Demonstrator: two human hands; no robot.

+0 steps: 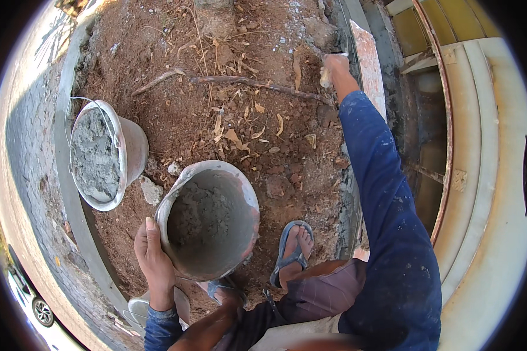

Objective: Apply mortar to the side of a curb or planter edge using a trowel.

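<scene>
My left hand [152,251] is closed on the rim of a bucket [240,196], its thumb lying along the outside. The bucket is tilted, and wet grey mortar [199,219] lies inside it. With my right arm stretched far forward, my right hand [337,71] grips a trowel by its pale handle [324,78]. Most of the trowel's blade is hidden or too small to make out. Beside that hand runs a long board [368,67] with worn white and reddish paint, set along a strip of grey mortar.
A second bucket [136,146] full of mortar stands at left by a concrete curb [70,146]. Another pale bucket [178,304] is partly hidden below. A branch [246,81] crosses the soil near a tree trunk [215,17]. At right stands a rusty-edged metal structure [445,117].
</scene>
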